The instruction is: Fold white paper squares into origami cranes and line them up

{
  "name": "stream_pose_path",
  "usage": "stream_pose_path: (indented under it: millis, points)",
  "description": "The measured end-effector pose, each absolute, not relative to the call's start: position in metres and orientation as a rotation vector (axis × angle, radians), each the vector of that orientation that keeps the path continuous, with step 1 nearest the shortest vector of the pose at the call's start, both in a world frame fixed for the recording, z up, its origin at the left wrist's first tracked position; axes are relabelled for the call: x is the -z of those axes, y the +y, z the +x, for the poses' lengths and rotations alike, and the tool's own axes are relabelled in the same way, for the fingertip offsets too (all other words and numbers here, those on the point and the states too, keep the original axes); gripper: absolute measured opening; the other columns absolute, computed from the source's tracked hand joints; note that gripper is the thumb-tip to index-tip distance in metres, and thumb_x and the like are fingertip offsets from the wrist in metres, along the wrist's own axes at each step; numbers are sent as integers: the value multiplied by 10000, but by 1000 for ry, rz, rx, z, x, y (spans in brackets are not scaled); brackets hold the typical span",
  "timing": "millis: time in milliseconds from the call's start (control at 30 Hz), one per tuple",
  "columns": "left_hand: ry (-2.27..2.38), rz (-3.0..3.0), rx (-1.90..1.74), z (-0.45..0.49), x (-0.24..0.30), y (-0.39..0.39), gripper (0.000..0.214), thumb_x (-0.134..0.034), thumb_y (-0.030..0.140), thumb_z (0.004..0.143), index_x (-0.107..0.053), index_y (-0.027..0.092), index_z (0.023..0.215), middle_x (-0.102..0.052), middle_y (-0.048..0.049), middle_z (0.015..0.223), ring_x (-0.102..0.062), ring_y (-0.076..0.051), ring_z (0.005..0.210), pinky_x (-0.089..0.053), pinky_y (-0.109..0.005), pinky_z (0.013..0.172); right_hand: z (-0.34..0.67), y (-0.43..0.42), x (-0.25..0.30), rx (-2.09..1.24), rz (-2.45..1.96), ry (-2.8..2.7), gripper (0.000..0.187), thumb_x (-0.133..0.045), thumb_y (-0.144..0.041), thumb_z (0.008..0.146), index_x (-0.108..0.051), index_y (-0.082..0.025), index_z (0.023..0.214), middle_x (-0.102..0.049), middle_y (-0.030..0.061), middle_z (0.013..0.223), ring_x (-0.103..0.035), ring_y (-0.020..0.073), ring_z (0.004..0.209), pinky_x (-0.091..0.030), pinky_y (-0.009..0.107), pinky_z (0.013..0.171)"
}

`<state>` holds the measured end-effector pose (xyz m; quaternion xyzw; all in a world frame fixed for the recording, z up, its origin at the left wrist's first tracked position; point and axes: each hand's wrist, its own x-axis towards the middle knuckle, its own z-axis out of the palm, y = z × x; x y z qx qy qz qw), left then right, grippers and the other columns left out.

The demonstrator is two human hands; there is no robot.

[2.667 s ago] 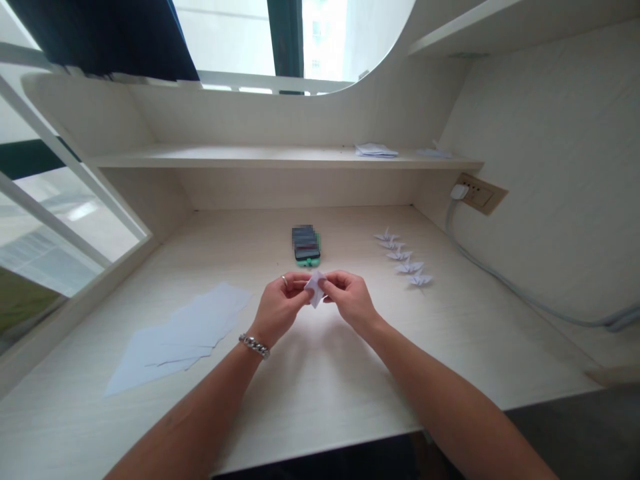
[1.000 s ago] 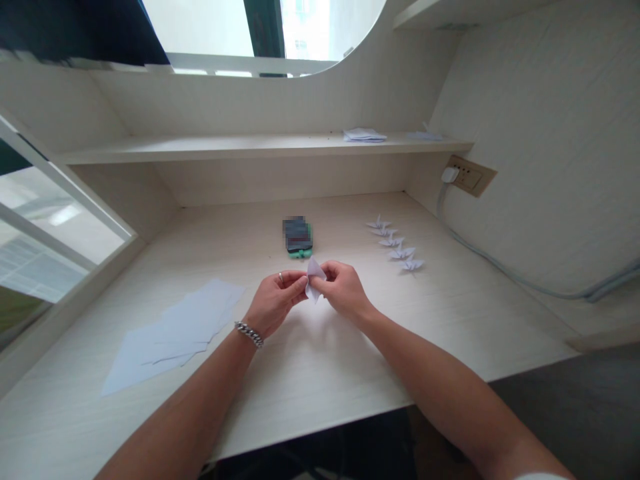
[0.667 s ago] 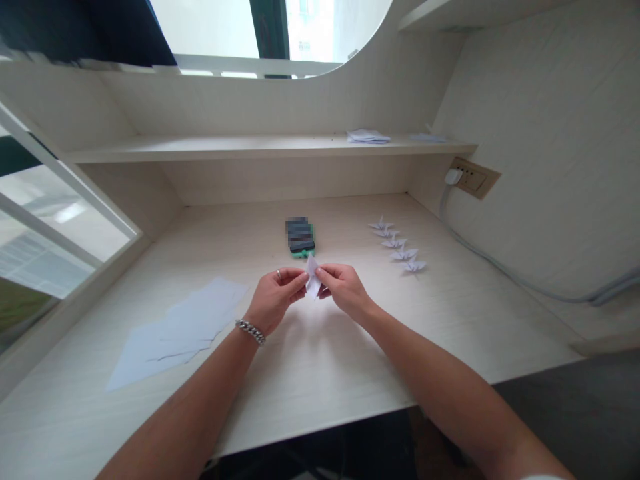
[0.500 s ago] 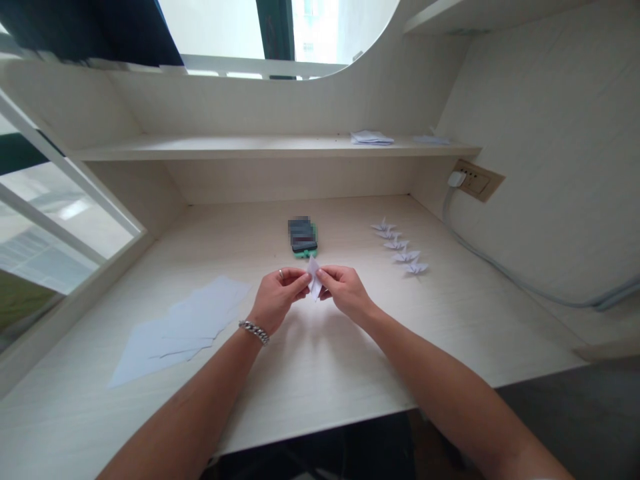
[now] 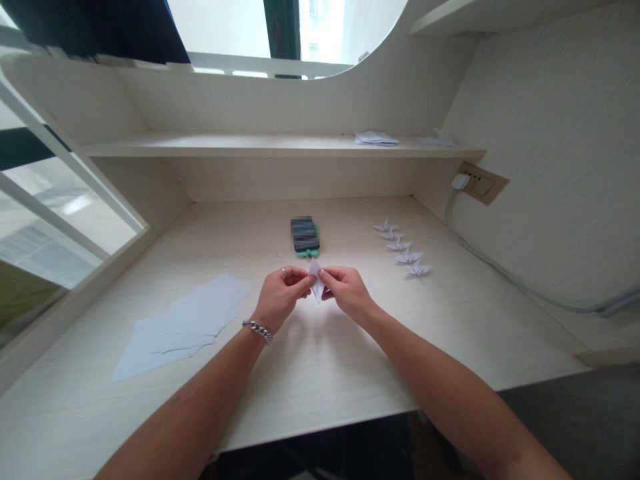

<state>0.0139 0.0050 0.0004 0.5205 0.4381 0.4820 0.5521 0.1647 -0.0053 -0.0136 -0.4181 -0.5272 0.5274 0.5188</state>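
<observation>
A small, partly folded piece of white paper (image 5: 316,281) is pinched between both my hands just above the desk (image 5: 320,373). My left hand (image 5: 281,297), with a ring and a chain bracelet, grips its left side with closed fingers. My right hand (image 5: 347,292) pinches its right side. A phone (image 5: 305,237) in a green case lies just beyond them. A row of several folded paper cranes (image 5: 403,250) sits to the right.
Loose white paper sheets (image 5: 183,325) lie spread at the left of the desk. A shelf (image 5: 225,145) above carries more folded paper (image 5: 376,139). A wall socket (image 5: 481,183) with a plug and a cable (image 5: 530,290) is on the right wall.
The hands stay together on the folded paper; its visible tip has dropped lower between the fingers. The view has shifted slightly.
</observation>
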Motion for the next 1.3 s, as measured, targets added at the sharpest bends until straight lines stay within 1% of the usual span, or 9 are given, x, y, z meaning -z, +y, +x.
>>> stream_pose_path:
  millis: [133, 233, 433, 533, 933, 1067, 1200, 1300]
  points:
    - [1039, 1196, -1138, 14, -1, 5, 323, -846, 332, 581, -633, 122, 701, -635, -10, 570, -559, -107, 522, -430, -238, 530, 165, -6, 13, -1271, -1003, -1271, 387, -634, -514, 765, -705, -133, 764, -604, 8, 612, -572, 116, 550, -505, 254, 543]
    - [1027, 1184, -1123, 13, -1, 5, 322, -859, 317, 560, -623, 127, 669, -624, -3, 559, -547, -102, 514, -418, -236, 523, 165, -6, 12, -1285, -1022, -1264, 398, -641, -524, 750, -710, -133, 776, -607, 8, 609, -569, 114, 545, -503, 253, 538]
    - [923, 1098, -1047, 9, -2, 7, 300, -840, 333, 600, -692, 118, 748, -643, -20, 630, -563, -106, 574, -451, -255, 593, 165, -6, 10, -1300, -1022, -1246, 396, -640, -523, 750, -718, -138, 808, -624, 14, 615, -574, 113, 539, -483, 236, 515]
    - [925, 1103, -1042, 8, -2, 8, 289, -845, 322, 592, -712, 119, 749, -660, -33, 651, -576, -115, 594, -461, -269, 622, 166, -6, 9, -1307, -1017, -1261, 391, -631, -516, 760, -716, -138, 807, -621, 12, 606, -573, 110, 536, -471, 227, 509]
    - [1011, 1110, -1068, 10, -2, 6, 276, -865, 300, 543, -695, 115, 659, -642, -28, 581, -551, -106, 542, -433, -256, 575, 166, -7, 9, -1318, -1030, -1320, 405, -603, -530, 772, -708, -140, 798, -621, 15, 609, -561, 106, 541, -461, 219, 512]
    - [1017, 1102, -1058, 9, -4, 7, 286, -868, 299, 529, -691, 113, 655, -626, -22, 569, -547, -109, 538, -430, -260, 567, 166, -7, 8, -1318, -1048, -1328, 399, -598, -526, 775, -704, -142, 793, -629, 18, 616, -564, 105, 544, -458, 218, 514]
    - [1008, 1064, -1039, 8, -4, 7, 285, -865, 294, 536, -683, 120, 669, -620, -11, 585, -550, -105, 549, -432, -254, 572, 167, -8, 4, -1291, -1086, -1315, 357, -620, -480, 772, -703, -140, 843, -639, 21, 626, -582, 110, 551, -450, 212, 506]
    - [976, 1042, -1028, 8, -3, 7, 283, -858, 301, 557, -685, 128, 697, -630, -9, 613, -561, -103, 565, -447, -254, 592, 169, -8, 3, -1244, -1095, -1292, 322, -650, -456, 752, -687, -140, 804, -642, 20, 626, -586, 113, 549, -454, 218, 511]
